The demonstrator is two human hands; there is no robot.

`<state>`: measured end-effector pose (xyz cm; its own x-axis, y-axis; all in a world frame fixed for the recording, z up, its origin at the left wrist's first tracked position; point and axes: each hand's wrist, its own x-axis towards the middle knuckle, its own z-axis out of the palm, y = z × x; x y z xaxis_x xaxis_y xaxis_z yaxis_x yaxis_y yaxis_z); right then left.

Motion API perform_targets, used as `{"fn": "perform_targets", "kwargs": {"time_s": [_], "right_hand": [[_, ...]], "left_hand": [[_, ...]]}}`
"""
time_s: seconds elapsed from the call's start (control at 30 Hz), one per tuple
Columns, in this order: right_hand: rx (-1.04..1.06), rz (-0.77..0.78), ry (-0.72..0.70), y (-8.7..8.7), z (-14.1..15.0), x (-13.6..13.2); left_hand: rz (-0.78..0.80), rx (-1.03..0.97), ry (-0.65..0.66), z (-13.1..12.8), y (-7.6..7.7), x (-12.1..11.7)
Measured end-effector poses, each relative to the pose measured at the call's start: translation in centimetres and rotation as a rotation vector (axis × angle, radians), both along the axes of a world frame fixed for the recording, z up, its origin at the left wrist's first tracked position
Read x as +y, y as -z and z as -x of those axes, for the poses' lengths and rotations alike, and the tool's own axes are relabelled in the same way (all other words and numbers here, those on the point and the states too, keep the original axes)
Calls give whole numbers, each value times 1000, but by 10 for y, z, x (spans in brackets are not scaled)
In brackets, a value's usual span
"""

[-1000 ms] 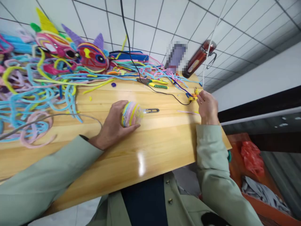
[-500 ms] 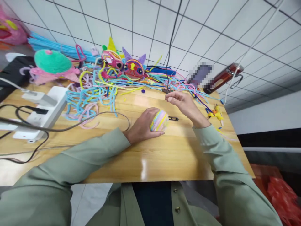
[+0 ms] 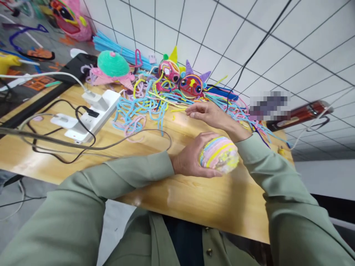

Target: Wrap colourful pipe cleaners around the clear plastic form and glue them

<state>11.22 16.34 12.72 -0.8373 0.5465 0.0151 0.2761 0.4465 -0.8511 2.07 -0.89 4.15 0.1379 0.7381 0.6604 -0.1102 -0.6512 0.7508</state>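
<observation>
Over the wooden table [image 3: 172, 192], the head view shows the left hand [image 3: 190, 158] wrapped firmly around one side of a striped ball [image 3: 217, 152], fingers over its top and thumb underneath; whether the ball touches the wood, I cannot tell. Just beyond it, the right hand [image 3: 209, 112] points leftward with fingers loosely outstretched, near a heap of fuzzy coloured strips [image 3: 138, 107]. A red figure with purple horns [image 3: 191, 87] sits behind; a white power strip [image 3: 97, 121] lies farther left.

And on the table [image 3: 177, 195], power strip [image 3: 97, 120] left of the ball [image 3: 216, 153], pile of strips [image 3: 141, 107] behind it, flask [image 3: 302, 113] away to the right!
</observation>
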Motion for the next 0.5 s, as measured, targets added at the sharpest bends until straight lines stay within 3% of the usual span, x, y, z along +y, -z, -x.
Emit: {"fn": "perform_targets", "kwargs": {"time_s": [0.2, 0.3, 0.4, 0.5], "right_hand": [[54, -79, -58, 31, 40, 0], [62, -193, -63, 44, 68, -14], [44, -304, -98, 54, 98, -30], [-10, -456, -109, 62, 121, -42]], "left_hand": [[206, -362, 143, 0, -64, -17], [332, -452, 137, 9, -90, -19], [459, -517, 192, 16, -103, -20], [612, -539, 244, 18, -106, -21]]}}
